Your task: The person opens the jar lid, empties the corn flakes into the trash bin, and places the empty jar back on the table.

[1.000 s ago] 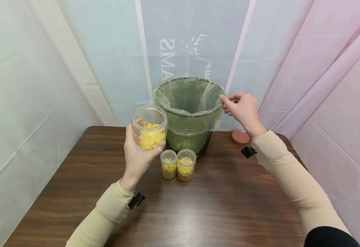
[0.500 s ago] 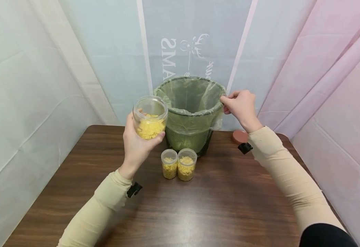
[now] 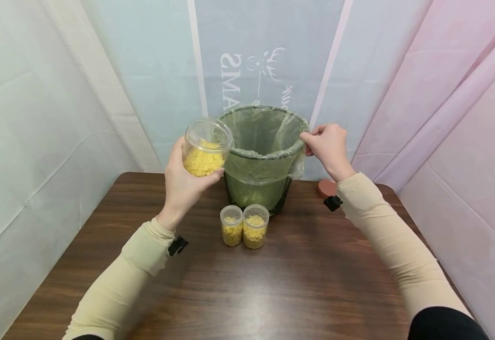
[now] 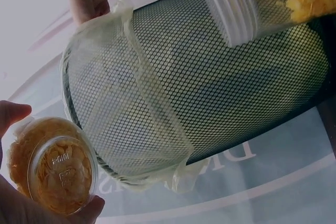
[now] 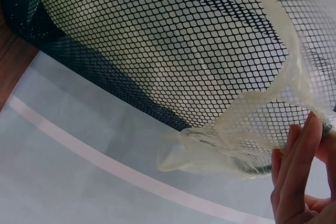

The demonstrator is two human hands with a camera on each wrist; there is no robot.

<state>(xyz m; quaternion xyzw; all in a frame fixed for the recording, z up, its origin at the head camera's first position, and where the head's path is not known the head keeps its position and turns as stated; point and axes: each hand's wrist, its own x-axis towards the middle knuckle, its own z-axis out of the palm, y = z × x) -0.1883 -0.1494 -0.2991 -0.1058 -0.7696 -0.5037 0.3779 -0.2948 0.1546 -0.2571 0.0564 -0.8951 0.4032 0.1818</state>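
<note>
My left hand (image 3: 183, 174) grips a clear, lidless jar (image 3: 207, 148) of yellow flakes. It is raised at the left side of a mesh trash can (image 3: 256, 189), its mouth tipped slightly toward the can. In the left wrist view the bottom of the jar (image 4: 60, 174) shows, with fingers around it. My right hand (image 3: 328, 146) pinches the can's right rim, thumb and fingers on the pale green liner bag (image 3: 264, 170) folded over it. The right wrist view shows those fingers (image 5: 299, 171) at the rim over the liner (image 5: 247, 114). Inside the can, the liner hangs open.
Two small clear jars, a left one (image 3: 232, 231) and a right one (image 3: 255, 232), stand side by side in front of the can, partly filled with yellow flakes. A reddish-brown lid (image 3: 326, 188) lies right of the can on the wooden table (image 3: 247, 293). Fabric curtains enclose the table.
My left hand has lifted the jar higher, up to the can's rim level, and tipped it a little more. My right hand keeps its pinch on the rim, with the forearm shifted slightly left.
</note>
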